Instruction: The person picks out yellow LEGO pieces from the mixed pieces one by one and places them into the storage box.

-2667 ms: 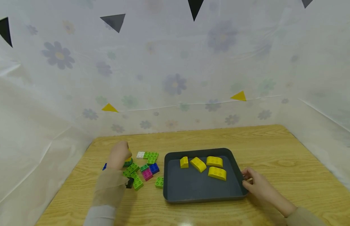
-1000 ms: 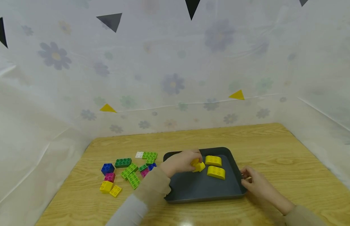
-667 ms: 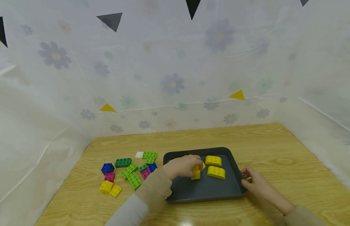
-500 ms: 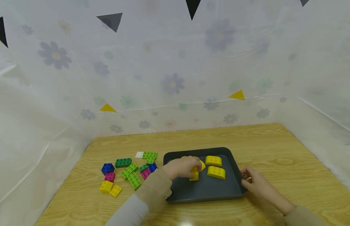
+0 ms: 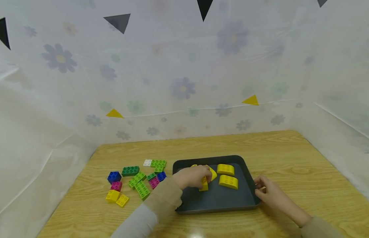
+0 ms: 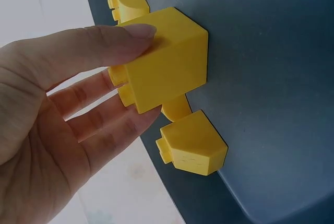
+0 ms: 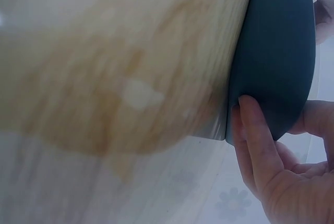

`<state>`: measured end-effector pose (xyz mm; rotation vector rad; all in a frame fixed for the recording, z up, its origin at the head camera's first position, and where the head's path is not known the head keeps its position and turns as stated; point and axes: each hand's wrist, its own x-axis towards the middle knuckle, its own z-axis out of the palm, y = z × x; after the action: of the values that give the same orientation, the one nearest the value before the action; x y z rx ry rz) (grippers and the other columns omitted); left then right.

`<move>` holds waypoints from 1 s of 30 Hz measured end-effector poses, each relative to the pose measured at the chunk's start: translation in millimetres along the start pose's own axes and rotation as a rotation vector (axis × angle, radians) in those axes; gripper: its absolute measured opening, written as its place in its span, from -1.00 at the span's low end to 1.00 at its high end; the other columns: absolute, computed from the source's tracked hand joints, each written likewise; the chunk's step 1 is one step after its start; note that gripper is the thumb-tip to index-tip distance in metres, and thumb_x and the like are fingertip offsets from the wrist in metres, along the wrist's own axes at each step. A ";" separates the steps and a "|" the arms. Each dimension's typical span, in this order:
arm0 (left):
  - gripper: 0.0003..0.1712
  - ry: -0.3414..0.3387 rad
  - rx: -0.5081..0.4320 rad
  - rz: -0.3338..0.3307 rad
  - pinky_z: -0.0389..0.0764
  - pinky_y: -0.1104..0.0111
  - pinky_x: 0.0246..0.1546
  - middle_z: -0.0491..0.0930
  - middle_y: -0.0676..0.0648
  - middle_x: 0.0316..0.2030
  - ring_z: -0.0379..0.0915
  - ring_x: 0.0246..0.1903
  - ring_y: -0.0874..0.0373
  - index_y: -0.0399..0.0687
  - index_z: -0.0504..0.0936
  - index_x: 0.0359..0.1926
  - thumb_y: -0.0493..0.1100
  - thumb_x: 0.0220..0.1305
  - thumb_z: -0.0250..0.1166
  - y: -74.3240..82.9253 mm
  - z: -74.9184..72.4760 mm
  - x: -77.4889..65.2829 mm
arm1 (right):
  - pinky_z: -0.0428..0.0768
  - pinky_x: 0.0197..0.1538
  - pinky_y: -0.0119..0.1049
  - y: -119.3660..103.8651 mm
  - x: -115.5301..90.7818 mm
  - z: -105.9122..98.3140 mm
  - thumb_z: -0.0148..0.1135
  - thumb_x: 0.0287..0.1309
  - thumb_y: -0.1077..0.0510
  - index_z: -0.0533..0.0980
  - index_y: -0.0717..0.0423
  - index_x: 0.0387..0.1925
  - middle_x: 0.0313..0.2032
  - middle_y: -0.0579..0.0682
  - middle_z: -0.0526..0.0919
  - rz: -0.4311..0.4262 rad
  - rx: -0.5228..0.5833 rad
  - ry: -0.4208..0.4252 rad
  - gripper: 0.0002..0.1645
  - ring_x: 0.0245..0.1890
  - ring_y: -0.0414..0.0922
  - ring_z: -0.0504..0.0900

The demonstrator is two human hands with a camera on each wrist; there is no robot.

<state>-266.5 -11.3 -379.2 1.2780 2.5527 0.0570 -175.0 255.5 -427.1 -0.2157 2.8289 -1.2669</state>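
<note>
My left hand reaches into the dark baking tray and holds a yellow building brick between thumb and fingers. In the left wrist view, this brick has its studs toward the palm and its smooth faces toward the tray floor. A smaller yellow brick with a slanted face lies close by it. Two curved-top yellow bricks lie further right in the tray, and another shows just past my fingers. My right hand grips the tray's right side, fingertips against the outer wall.
Left of the tray, loose bricks lie spread on the wooden table: light green, dark green, blue, magenta, white and yellow. A flowered white curtain hangs behind the table.
My left hand has come from the loose bricks at left into the tray with the yellow brick, then shifted it slightly toward the near left. My right hand stays at the tray's side.
</note>
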 end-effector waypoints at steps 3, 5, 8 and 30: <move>-0.74 -0.002 -0.001 -0.004 0.44 0.54 -0.27 0.49 0.08 -0.08 0.35 -0.21 0.29 0.04 0.59 -0.29 -0.33 -0.02 0.39 0.0 0.5 0.3 | 0.56 -0.34 -0.31 0.4 0.5 0.0 0.14 0.03 0.42 0.36 0.39 -0.19 -0.28 0.15 0.54 0.008 0.000 -0.001 -0.74 -0.30 -0.02 0.55; -0.74 -0.005 -0.005 -0.008 0.44 0.54 -0.28 0.49 0.08 -0.09 0.35 -0.20 0.29 0.05 0.59 -0.29 -0.34 -0.02 0.39 0.2 0.5 0.2 | 0.56 -0.34 -0.30 0.4 0.3 -0.1 0.14 0.03 0.42 0.36 0.40 -0.19 -0.28 0.16 0.54 0.004 -0.002 -0.003 -0.74 -0.30 -0.01 0.55; -0.73 -0.007 -0.008 -0.010 0.44 0.54 -0.28 0.49 0.09 -0.11 0.34 -0.22 0.29 0.05 0.59 -0.29 -0.34 -0.02 0.39 0.6 0.1 0.2 | 0.56 -0.34 -0.30 0.3 0.3 0.1 0.15 0.03 0.42 0.36 0.39 -0.19 -0.28 0.15 0.54 0.005 -0.005 0.003 -0.74 -0.30 -0.02 0.56; -0.21 0.306 -0.065 -0.035 0.15 0.13 0.27 0.06 -0.06 0.35 0.00 0.32 -0.02 0.16 0.14 0.36 0.00 0.15 0.29 -17.0 -27.7 -27.0 | 0.56 -0.34 -0.31 0.3 -0.5 -0.5 0.12 0.03 0.42 0.36 0.41 -0.17 -0.27 0.16 0.53 0.003 0.005 -0.008 -0.72 -0.31 -0.02 0.55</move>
<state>-271.8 -40.4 -349.0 1.2856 2.7992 0.3517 -174.6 256.1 -427.0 -0.2162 2.8184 -1.2696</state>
